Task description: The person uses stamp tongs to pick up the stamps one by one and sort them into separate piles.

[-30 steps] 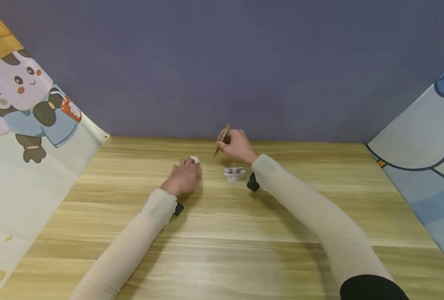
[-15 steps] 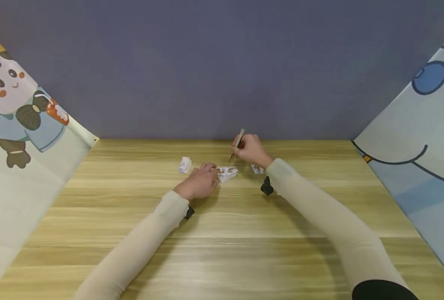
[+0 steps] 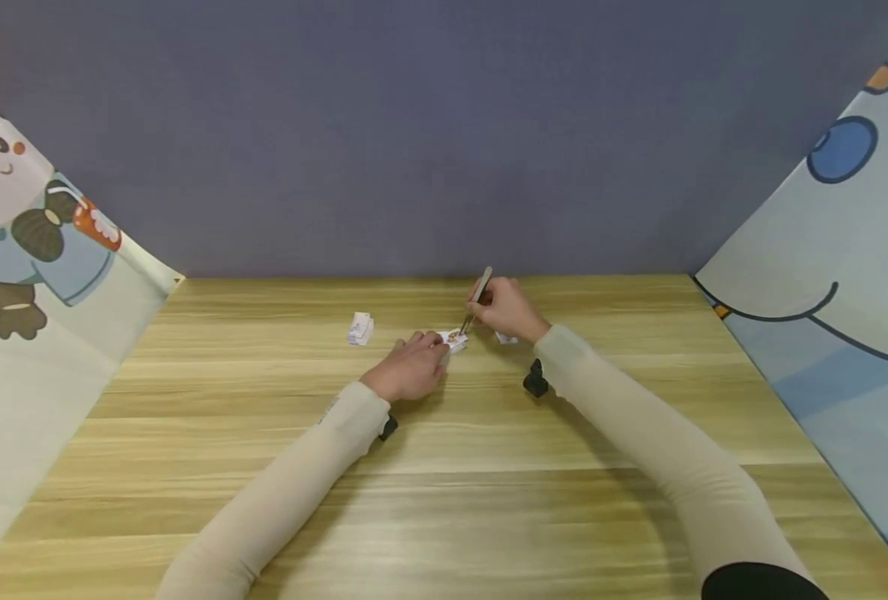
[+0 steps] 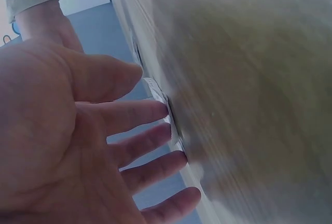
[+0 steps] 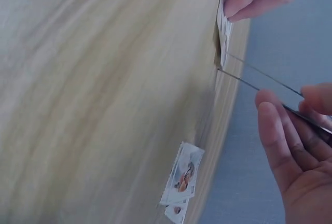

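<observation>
My right hand (image 3: 510, 310) pinches a pair of slim metal tweezers (image 3: 482, 286), tips pointing down. In the right wrist view the two prongs (image 5: 258, 86) stand apart, their tips at the edge of a small stack of stamps (image 5: 224, 32). On that same stack of stamps (image 3: 455, 341), the fingertips of my left hand (image 3: 411, 367) rest with fingers extended; the hand covers part of it. Two overlapping stamps (image 5: 182, 175) with toothed edges and a small coloured picture lie beside my right hand, partly hidden by it in the head view.
Another small pile of stamps (image 3: 360, 328) lies left of my left hand. The wooden table (image 3: 444, 500) ends at a dark blue-grey panel (image 3: 444, 142) behind. Cartoon-printed panels (image 3: 849, 333) border both sides.
My left hand has left the left pile and moved right onto the middle stamps. My right hand shifted right, then brought the tweezers down to those stamps. The head view turned slightly right.
</observation>
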Demonstrator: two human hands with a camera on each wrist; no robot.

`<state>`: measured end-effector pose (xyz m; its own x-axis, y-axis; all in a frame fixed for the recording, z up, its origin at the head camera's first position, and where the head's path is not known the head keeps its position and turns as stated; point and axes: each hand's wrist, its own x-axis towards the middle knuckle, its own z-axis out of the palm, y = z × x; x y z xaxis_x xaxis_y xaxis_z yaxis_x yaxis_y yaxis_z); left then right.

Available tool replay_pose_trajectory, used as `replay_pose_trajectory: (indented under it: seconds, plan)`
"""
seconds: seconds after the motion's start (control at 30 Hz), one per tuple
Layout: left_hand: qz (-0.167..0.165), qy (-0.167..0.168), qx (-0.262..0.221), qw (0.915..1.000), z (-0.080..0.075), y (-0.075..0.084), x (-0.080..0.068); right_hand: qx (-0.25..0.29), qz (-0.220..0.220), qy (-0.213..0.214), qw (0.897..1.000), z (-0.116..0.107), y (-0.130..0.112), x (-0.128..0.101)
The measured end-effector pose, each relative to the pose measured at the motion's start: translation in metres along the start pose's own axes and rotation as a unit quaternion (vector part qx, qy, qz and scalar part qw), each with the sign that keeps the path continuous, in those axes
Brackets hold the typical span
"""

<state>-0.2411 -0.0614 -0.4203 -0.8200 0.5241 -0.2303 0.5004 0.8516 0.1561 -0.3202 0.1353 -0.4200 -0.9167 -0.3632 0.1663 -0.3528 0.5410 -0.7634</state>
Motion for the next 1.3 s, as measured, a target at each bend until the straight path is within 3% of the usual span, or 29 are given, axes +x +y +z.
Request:
replay_pose_trajectory:
  seconds: [0.4,0.53,0.87,1.1,1.3]
  plan:
    - [-0.001,-0.003,-0.004,1.0000,-0.002,0.004,0.002,0.036,-0.024,-0.015,0.999,-0.004,-0.010,-0.006]
    - [-0.001,-0.004,-0.003,1.0000,-0.001,0.005,0.003,0.031,-0.051,0.006,0.998,-0.007,-0.009,-0.008]
    - [-0.006,0.003,-0.014,0.9999,0.001,0.005,0.006,0.051,-0.071,0.055,0.995,-0.031,-0.005,-0.019]
    - [0.000,0.020,-0.018,0.9996,-0.002,0.007,0.007,0.055,-0.058,0.079,0.994,-0.048,0.001,-0.023]
    - [0.015,0.036,-0.020,0.9990,-0.006,0.021,0.014,0.064,-0.041,0.079,0.994,-0.060,0.012,-0.029]
